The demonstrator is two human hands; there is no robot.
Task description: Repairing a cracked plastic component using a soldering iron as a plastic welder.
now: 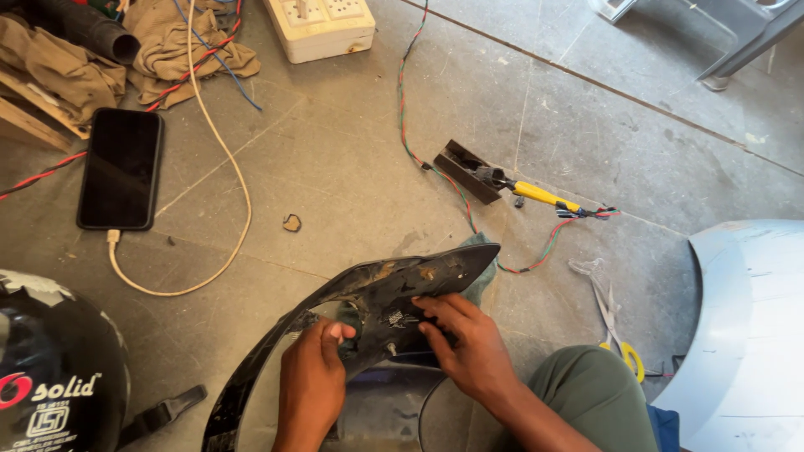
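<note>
Both hands work on a curved black panel (368,293) propped over the floor (352,151) at the bottom middle of the view. The left hand (311,381) has its grip closed on the panel's lower edge, thumb on top and fingers hidden beneath. The right hand (469,343) lies spread flat on the panel's inner face, fingertips pressing near a small cluster of metal bits, its grip loose and clasping nothing. A green cloth (479,280) peeks out behind the panel's right tip. Farther up the floor lie a phone (121,167) on a white cable (219,159), a power strip (322,25) at the top edge, and a yellow-handled tool (540,195) beside a small black box (463,170) with twisted red and green wires (410,117). Scissors (615,322) lie right of the hands, near a pale grey panel (745,326). A black helmet (54,368) sits at the bottom left corner, and rags (180,42) at the top left.
</note>
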